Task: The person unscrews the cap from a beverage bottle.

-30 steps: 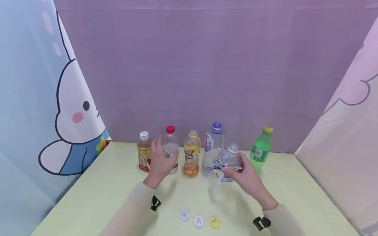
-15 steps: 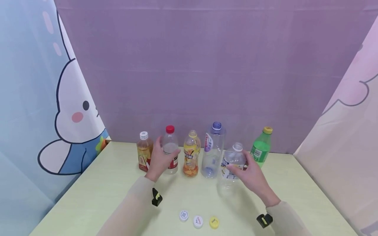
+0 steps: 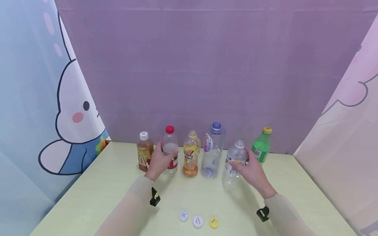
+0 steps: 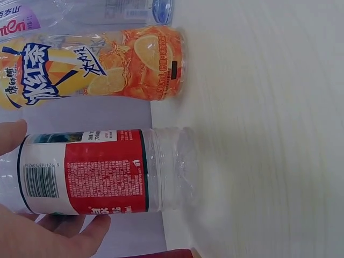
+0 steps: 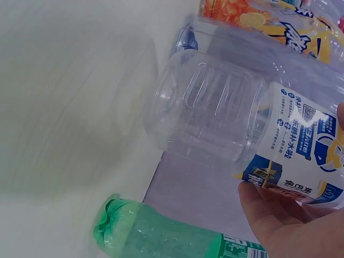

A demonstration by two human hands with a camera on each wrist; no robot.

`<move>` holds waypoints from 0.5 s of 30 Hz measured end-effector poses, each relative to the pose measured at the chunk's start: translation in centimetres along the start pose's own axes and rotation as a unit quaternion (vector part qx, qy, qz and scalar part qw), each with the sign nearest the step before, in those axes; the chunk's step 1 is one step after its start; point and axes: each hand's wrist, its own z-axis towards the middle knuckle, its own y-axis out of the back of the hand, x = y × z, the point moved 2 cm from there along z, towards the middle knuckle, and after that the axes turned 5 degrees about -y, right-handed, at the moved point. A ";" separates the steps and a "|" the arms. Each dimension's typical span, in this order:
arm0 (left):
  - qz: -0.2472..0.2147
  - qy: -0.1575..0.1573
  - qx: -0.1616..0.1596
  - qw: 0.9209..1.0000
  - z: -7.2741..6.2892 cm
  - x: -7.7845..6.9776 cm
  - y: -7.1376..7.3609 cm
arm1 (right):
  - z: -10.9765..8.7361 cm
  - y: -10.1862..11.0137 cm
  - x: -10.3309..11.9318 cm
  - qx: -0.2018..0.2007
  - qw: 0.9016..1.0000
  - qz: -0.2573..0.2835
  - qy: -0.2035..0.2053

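Right hand point(image 3: 253, 172) clamped on uncapped bottle point(image 3: 231, 173) | left hand point(image 3: 159, 164) on red-capped bottle point(image 3: 170, 146) | likely light, squeezable; grip label point(image 5: 301, 145) | base point(image 5: 169, 102) contact unclear

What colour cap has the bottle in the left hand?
The cap is red, clearest in the head view.

Site: a cloth-screened tabletop corner. Evidence: pale table point(image 3: 88, 196); plain purple cloth point(image 3: 206, 72) hung behind; cartoon-printed blue curtain point(image 3: 23, 98) at left, pink-and-cream curtain point(image 3: 348, 137) at right. Kind of building: cannot tell.
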 end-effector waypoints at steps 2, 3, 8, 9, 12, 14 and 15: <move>0.000 0.000 -0.001 1.000 -0.1 0.1 0.0 | 0.3 -0.1 -0.2 0.002 1.000 0.002 -0.010; -0.001 0.001 -0.002 1.000 -0.1 0.1 0.0 | 0.5 -0.1 -0.3 0.002 1.000 0.003 -0.013; -0.001 -0.001 0.000 1.000 -0.4 0.1 -0.1 | 1.3 -0.3 -0.7 0.001 1.000 0.004 -0.012; -0.001 -0.003 0.000 1.000 -0.5 0.1 -0.1 | 1.5 -0.3 -0.8 -0.001 1.000 0.004 -0.011; 0.003 -0.008 0.001 1.000 -0.7 0.0 -0.1 | 1.9 -0.4 -1.0 -0.005 1.000 0.005 -0.009; 0.003 -0.009 0.002 1.000 -0.9 0.0 0.0 | 2.2 -0.6 -1.2 -0.006 1.000 0.006 -0.009; 0.002 -0.009 0.003 1.000 -1.1 0.0 0.1 | 2.3 -0.7 -1.4 -0.005 1.000 0.007 -0.010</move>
